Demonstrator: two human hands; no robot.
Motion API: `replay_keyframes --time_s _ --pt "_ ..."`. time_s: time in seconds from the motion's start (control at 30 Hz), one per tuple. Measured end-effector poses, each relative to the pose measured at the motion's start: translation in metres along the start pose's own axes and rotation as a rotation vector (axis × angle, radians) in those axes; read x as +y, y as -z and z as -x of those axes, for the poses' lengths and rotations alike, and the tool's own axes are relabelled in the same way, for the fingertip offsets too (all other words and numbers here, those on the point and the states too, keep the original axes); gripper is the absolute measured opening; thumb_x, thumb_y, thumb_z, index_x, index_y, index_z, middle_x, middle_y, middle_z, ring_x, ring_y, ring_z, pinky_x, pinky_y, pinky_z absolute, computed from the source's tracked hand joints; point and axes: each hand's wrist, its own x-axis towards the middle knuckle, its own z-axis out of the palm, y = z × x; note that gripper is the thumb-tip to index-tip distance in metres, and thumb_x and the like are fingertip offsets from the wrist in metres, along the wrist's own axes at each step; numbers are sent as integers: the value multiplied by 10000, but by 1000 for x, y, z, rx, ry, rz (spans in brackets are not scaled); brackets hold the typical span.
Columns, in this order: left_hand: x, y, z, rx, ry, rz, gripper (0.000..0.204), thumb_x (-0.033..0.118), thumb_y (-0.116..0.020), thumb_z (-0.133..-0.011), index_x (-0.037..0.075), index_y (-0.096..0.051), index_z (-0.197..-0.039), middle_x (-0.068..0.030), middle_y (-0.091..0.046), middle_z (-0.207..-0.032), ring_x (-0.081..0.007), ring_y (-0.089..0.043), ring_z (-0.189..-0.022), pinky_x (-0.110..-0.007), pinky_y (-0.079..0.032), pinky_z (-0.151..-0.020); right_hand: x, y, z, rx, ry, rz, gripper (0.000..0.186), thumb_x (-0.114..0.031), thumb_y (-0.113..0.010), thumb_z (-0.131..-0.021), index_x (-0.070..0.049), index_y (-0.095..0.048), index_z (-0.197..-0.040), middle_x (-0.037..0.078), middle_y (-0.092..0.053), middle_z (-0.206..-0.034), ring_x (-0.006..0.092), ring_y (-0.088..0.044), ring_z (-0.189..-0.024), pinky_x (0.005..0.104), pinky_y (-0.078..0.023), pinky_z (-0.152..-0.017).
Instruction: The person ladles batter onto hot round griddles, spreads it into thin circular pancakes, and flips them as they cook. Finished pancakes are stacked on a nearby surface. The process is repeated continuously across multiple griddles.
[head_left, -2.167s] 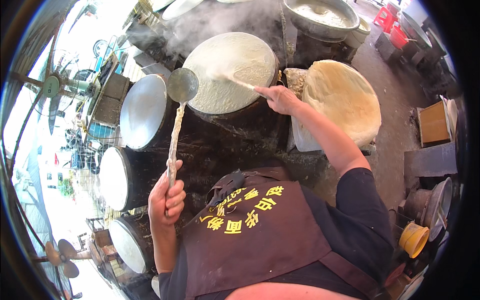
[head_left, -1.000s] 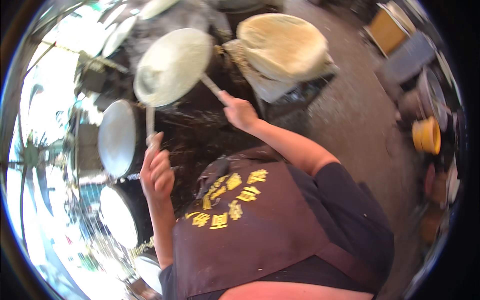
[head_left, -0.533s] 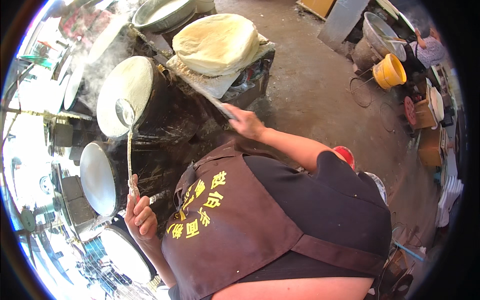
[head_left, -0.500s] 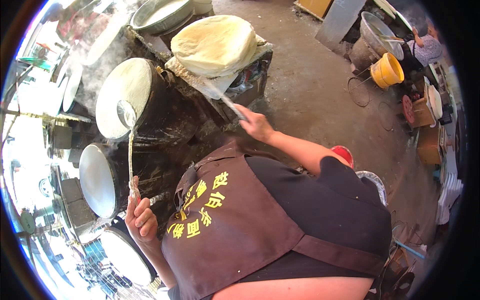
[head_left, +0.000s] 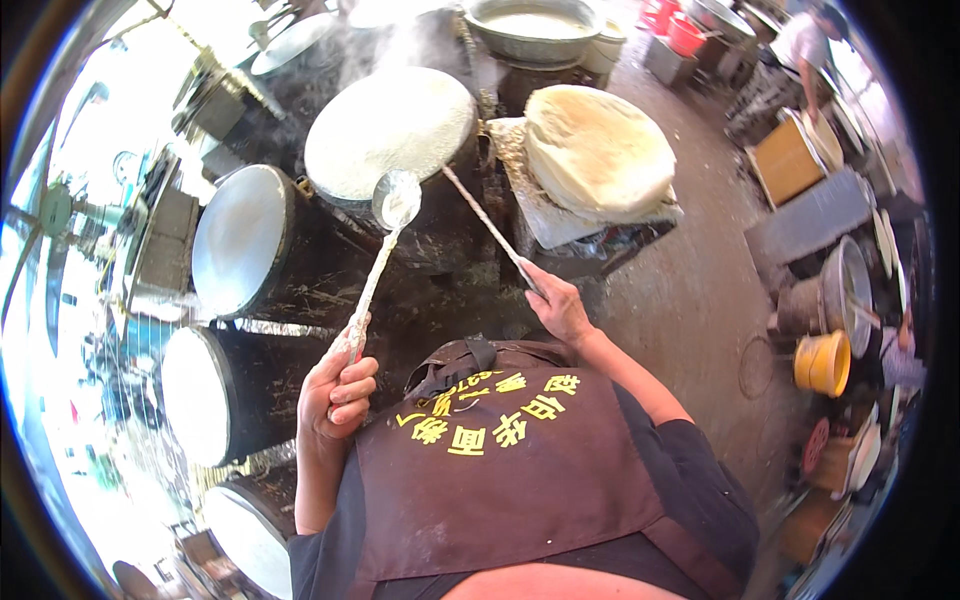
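My left hand (head_left: 340, 392) is closed around the handle of a ladle (head_left: 397, 205), whose bowl is smeared with pale batter. The bowl hangs at the near edge of a round griddle (head_left: 390, 130) covered with a pale, bubbly-looking layer, steam rising behind it. My right hand (head_left: 557, 308) grips a long, thin stick (head_left: 490, 222) coated in whitish residue. Its tip points at the griddle's right rim; whether it touches cannot be made out. To the right of the griddle sits a stack of large round flatbreads (head_left: 600, 150) on a pale-covered stand (head_left: 565, 228).
More round-topped drums stand at left, including a grey-lidded one (head_left: 240, 240) and a white-topped one (head_left: 195, 398). A wide metal basin (head_left: 535, 52) is at the back. On the right are a yellow bucket (head_left: 822, 365), a leaning grey board (head_left: 810, 215) and another person (head_left: 800, 62) bending over.
My view has turned, shifting the scene. The ladle bowl has gone from over the griddle's surface to its near edge. The stick has swung from beside the flatbread stack to the griddle's right rim.
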Motion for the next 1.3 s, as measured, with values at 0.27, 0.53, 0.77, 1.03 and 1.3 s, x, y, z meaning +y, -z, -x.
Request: replay_keyframes --time_s 0.27,0.53,0.77,1.03,1.3 --pt "-43 -17 -5 150 -429 94 290 191 -357 -1025 157 -412 -1307 -17 -369 -704 -59 -364 -462 -201 -389 -306 20 -9 -105 -427 108 173 596 -77 -622 -798 -287 -498 -1341 138 -544 -777 345 -603 -718 434 -510 -685" --pt "-115 -15 -3 232 -704 243 323 157 -393 -1012 206 -377 -1331 -18 -374 -700 -50 -357 -466 -188 -357 -301 43 -41 -166 -417 154 -96 557 7 -590 -800 -76 -496 -1343 198 -614 -1177 311 -626 -1030 341 -485 -886" --pt "-183 0 22 349 -1000 242 310 165 -423 -1009 223 -396 -1312 3 -392 -671 -41 -354 -448 -169 -304 -293 7 -72 -123 -892 249 -280 580 44 -544 -819 -93 -474 -1378 20 -580 -761 72 -505 -580 231 -453 -553" --pt "-302 23 72 621 -1439 169 486 148 -425 -1004 258 -287 -1457 11 -381 -646 -36 -345 -448 -176 -340 -312 -78 -101 -39 -1304 81 -470 581 35 -545 -826 -105 -475 -1386 -58 -439 -615 24 -383 -475 192 -326 -427" --pt "-507 118 58 1927 -1684 350 562 95 -446 -978 193 -247 -1494 12 -439 -630 -66 -401 -417 -232 -372 -318 -131 -116 35 -1587 214 -399 554 32 -507 -876 -98 -429 -1409 -29 -499 -675 22 -395 -451 183 -319 -398"
